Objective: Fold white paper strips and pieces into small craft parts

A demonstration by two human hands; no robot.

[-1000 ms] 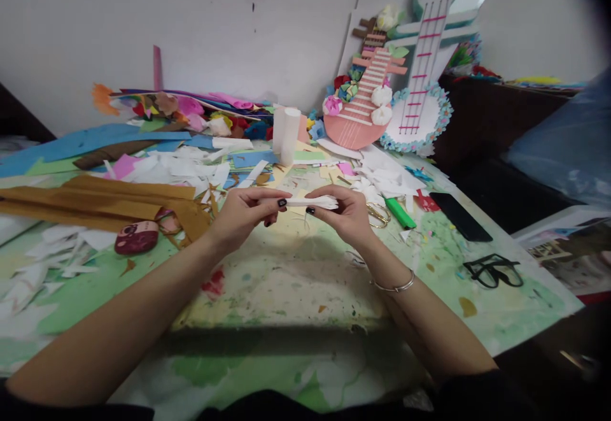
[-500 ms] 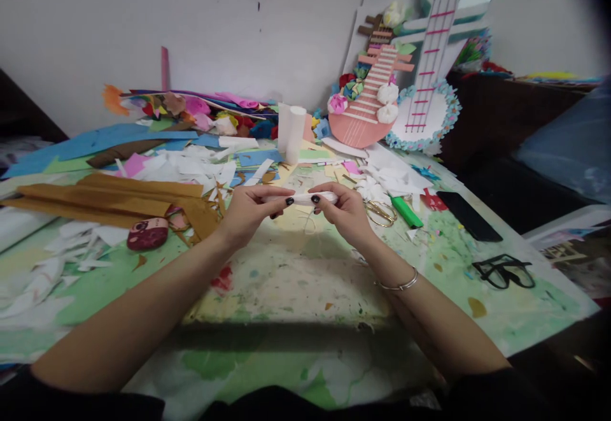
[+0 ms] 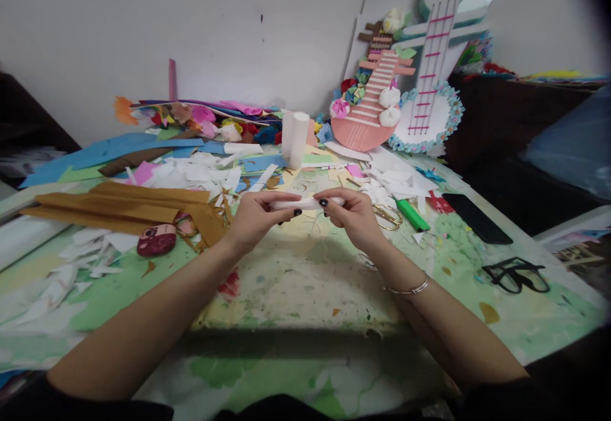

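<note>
Between my two hands, just above the table, is a narrow strip of white folded paper (image 3: 308, 204) with fine pleat lines along it. My left hand (image 3: 258, 217) pinches its left end, thumb in front and fingers behind. The right end is gripped the same way by my right hand (image 3: 351, 214). My fingers cover both ends of the paper. A thin pale string (image 3: 316, 227) lies below it on the table. Gold-handled scissors (image 3: 387, 216) rest just right of my right hand.
Two white paper rolls (image 3: 298, 141) stand behind my hands. Brown crepe paper (image 3: 124, 207) and a maroon pouch-like object (image 3: 156, 240) lie left. A green tube-like object (image 3: 412, 216), a black phone (image 3: 477, 218) and glasses (image 3: 515, 274) lie right. Paper instruments (image 3: 367, 121) lean against the wall.
The view has shifted slightly, so the table things appear a little lower and farther right. Both hands keep their pinch on the paper, which now looks flatter and thinner.
</note>
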